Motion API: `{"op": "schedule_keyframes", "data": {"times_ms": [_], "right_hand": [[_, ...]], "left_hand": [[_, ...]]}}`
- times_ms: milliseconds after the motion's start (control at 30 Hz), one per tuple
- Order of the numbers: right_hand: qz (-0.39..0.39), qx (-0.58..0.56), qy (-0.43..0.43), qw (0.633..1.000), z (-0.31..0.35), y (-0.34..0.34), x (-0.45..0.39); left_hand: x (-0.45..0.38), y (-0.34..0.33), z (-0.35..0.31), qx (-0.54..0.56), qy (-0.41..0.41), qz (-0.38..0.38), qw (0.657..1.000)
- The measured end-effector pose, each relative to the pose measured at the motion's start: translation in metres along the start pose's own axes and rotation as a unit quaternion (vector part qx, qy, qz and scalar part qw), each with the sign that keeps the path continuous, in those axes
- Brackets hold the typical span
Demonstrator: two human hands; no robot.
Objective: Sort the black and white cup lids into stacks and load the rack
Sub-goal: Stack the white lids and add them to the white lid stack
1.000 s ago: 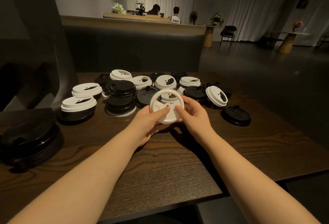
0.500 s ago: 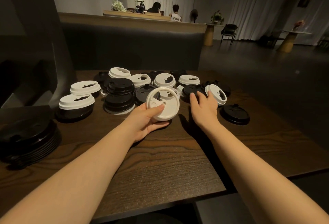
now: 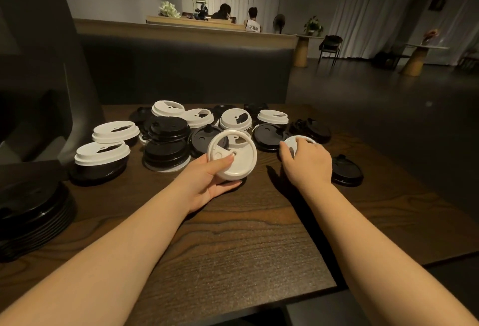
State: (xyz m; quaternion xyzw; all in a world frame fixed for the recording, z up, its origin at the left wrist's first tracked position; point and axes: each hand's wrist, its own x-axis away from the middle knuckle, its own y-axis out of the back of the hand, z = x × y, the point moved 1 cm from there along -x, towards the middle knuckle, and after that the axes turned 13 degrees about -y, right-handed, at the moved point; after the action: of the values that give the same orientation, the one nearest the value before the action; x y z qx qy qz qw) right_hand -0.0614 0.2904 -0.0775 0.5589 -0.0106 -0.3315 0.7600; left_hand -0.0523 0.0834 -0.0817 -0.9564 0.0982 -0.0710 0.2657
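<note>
dim room, dark booth seat (image 3: 181,71), white curtains (image 3: 363,9), round side tables (image 3: 420,58)

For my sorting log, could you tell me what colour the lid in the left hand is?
White; the lid held in the left hand shows best in the head view.

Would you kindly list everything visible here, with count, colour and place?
held lid: one, white, tilted above the table, in the left hand
tilted lid: one, white, right of centre, under the right hand
loose lids: count unclear, black and white mixed, far half of the table
lone lid: one, black, flat at right
black stack: one, black, near left edge
table: one, dark wood
left hand: grips the held lid
right hand: fingers curled over the tilted lid
</note>
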Motion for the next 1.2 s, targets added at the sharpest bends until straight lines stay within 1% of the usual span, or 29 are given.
{"op": "schedule_keyframes", "data": {"times_ms": [67,100,133,200,267,333,367,400,433,467,500,533,567,600,700,767,867,900,933,1033,1100,1200], "right_hand": [[-0.027,-0.019,-0.001,0.999,-0.004,0.004,0.000],[-0.019,-0.017,-0.007,1.000,-0.005,0.004,-0.002],[0.004,-0.010,-0.021,1.000,-0.007,0.002,-0.004],[0.073,-0.011,-0.072,0.995,-0.008,-0.004,-0.008],[0.110,-0.010,-0.102,0.989,-0.004,-0.008,-0.010],[0.105,0.023,-0.073,0.991,-0.001,-0.008,-0.008],[0.100,0.031,-0.044,0.994,0.000,-0.008,-0.006],[0.110,0.025,-0.011,0.994,-0.002,-0.007,-0.004],[0.147,-0.001,0.021,0.989,-0.003,-0.005,-0.001],[0.207,-0.048,0.045,0.976,-0.005,-0.002,0.002],[0.277,-0.109,0.061,0.953,-0.006,0.001,0.005],[0.342,-0.169,0.071,0.922,-0.007,0.003,0.009],[0.382,-0.209,0.080,0.897,-0.006,0.006,0.013],[0.390,-0.236,0.087,0.886,-0.005,0.008,0.015],[0.350,-0.288,0.073,0.888,-0.005,0.015,0.015],[0.346,-0.260,0.079,0.898,-0.007,0.020,0.014],[0.370,-0.121,0.104,0.915,-0.006,0.017,0.016],[0.369,-0.091,0.107,0.919,-0.004,0.014,0.017],[0.365,-0.083,0.106,0.921,-0.001,0.012,0.019],[0.370,-0.129,0.079,0.917,0.002,0.009,0.020],[0.369,-0.133,0.071,0.917,0.001,0.009,0.019],[0.345,-0.145,0.097,0.922,0.000,0.012,0.019]], "left_hand": [[0.001,0.000,0.001,-0.011,0.001,-0.001,1.000],[0.003,0.000,0.001,-0.016,0.002,-0.003,1.000],[0.004,0.000,0.001,-0.021,0.002,-0.004,1.000],[0.005,-0.001,0.000,-0.028,-0.001,-0.005,1.000],[0.005,-0.001,-0.001,-0.024,-0.005,-0.012,1.000],[0.005,-0.003,-0.002,-0.012,-0.007,-0.021,1.000],[0.004,-0.004,-0.002,-0.008,-0.008,-0.025,1.000],[0.004,-0.004,-0.002,-0.005,-0.010,-0.030,1.000],[0.004,-0.004,-0.002,-0.003,-0.012,-0.035,0.999],[0.004,-0.004,-0.003,-0.001,-0.012,-0.040,0.999],[0.004,-0.004,-0.003,0.000,-0.012,-0.045,0.999],[0.003,-0.004,-0.003,0.000,-0.010,-0.048,0.999],[0.003,-0.004,-0.003,0.001,-0.008,-0.050,0.999],[0.003,-0.003,-0.003,0.001,-0.007,-0.051,0.999],[0.003,0.001,-0.004,-0.007,-0.010,-0.055,0.998],[0.004,0.004,-0.006,-0.014,-0.008,-0.069,0.997],[0.003,0.007,-0.009,-0.015,-0.010,-0.087,0.996],[0.003,0.008,-0.010,-0.014,-0.011,-0.088,0.996],[0.003,0.008,-0.010,-0.016,-0.010,-0.086,0.996],[0.002,0.009,-0.010,-0.029,-0.005,-0.072,0.997],[0.001,0.010,-0.010,-0.030,-0.006,-0.064,0.997],[0.000,0.011,-0.010,-0.018,-0.006,-0.067,0.998]]}}
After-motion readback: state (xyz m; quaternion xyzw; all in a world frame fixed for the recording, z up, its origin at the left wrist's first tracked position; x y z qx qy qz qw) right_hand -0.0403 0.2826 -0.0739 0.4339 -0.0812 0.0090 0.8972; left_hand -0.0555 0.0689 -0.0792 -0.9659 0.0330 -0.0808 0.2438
